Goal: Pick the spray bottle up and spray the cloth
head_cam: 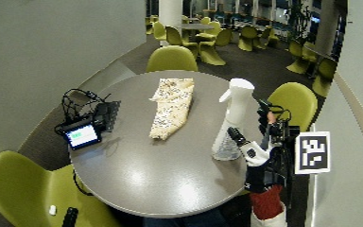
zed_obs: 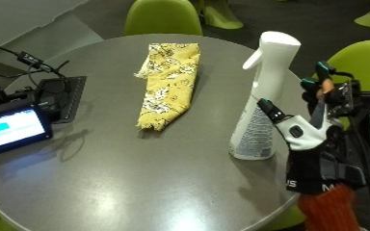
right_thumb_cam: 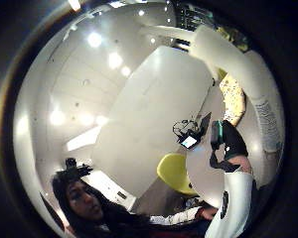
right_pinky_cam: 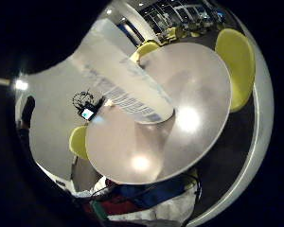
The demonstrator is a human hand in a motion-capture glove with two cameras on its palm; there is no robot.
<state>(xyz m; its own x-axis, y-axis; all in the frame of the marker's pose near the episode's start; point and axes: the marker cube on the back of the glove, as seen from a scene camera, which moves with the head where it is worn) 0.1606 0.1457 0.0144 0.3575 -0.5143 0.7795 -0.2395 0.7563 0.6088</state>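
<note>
A tall white spray bottle (zed_obs: 256,120) stands upright near the right edge of the round grey table (zed_obs: 140,183). My gloved right hand (zed_obs: 313,139) is just to its right at the table's edge, palm towards the bottle, fingers straight and pointing up. The thumb (zed_obs: 270,109) reaches the bottle's side; I cannot tell if it touches. The hand holds nothing. A yellow patterned cloth (zed_obs: 169,84) lies folded lengthwise at the far middle of the table, apart from the bottle. The little finger side palm view shows the bottle (right_pinky_cam: 128,90) close by. The thumb side palm view shows the bottle (right_thumb_cam: 248,64) and the cloth (right_thumb_cam: 233,99).
A small lit monitor (zed_obs: 12,127) with black boxes and cables (zed_obs: 37,62) sits at the table's left edge. Green chairs (zed_obs: 163,17) stand round the table, one (zed_obs: 364,57) behind my hand. Bare tabletop lies between bottle, cloth and the near edge.
</note>
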